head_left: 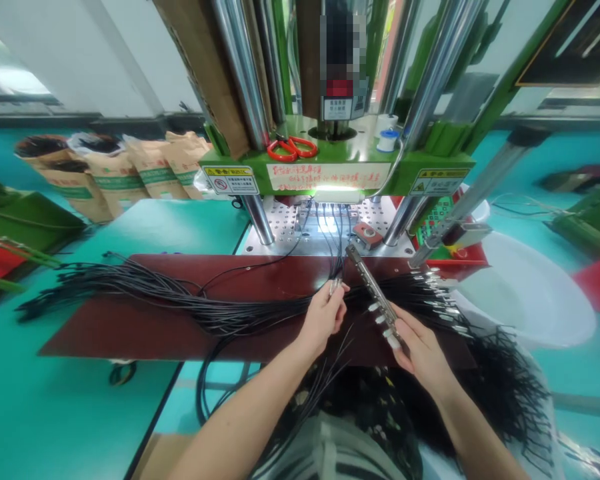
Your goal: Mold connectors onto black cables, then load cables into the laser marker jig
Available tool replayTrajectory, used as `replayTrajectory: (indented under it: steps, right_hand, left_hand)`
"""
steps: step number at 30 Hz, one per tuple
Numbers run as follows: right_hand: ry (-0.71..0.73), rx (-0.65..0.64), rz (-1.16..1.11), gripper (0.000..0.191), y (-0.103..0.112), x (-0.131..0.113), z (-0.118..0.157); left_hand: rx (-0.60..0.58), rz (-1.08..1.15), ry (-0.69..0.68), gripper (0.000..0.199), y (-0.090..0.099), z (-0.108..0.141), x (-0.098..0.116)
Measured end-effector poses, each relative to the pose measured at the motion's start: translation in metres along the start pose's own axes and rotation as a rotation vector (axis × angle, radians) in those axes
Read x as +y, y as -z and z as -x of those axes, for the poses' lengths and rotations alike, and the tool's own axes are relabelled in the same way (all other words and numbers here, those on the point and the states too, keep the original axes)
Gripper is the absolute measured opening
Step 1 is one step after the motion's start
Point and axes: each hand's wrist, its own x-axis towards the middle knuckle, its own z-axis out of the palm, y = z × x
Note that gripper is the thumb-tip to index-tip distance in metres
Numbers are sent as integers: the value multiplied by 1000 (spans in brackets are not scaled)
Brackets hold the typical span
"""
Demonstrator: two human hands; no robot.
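Observation:
My right hand (423, 347) is closed around the near end of a long metal bar (371, 285), tilted up toward the machine. Several pale flat connectors (384, 319) stick out along the bar's left side. Closed in front of the machine, my left hand (323, 317) pinches small silvery connector ends (335, 285); black cables run beyond it to the machine bed. Under both hands, a thick bundle of black cables (220, 310) crosses the brown board (280, 273). At its right lie several silvery cable ends (445, 303).
A green press (250, 167) with shiny columns rises ahead over a perforated metal bed (280, 230). Red-handled scissors (293, 149) and a spool (387, 140) rest on it. A red block (367, 233) lies on the bed. White tubs (525, 287) stand right, paper sacks (115, 170) back left.

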Motion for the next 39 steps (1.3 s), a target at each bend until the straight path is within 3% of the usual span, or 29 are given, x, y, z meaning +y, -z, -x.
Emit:
replayTrajectory:
  steps: [2,7,16,39]
  right_hand:
    - [2,-18,5,50,1,1,-1]
    - [-19,-58,27,55,5,6,-3]
    - [-1,-138,98,57,10,7,-6]
    - [20,-116,118,56,8,5,-3]
  left_hand:
    - [12,24,62,26,0,0,2]
    - [-137,27,209,30,-5,-2,-1]
    - [-130,44,216,30,-1,-8,0]
    - [-97,66,201,31,-4,-7,-3]
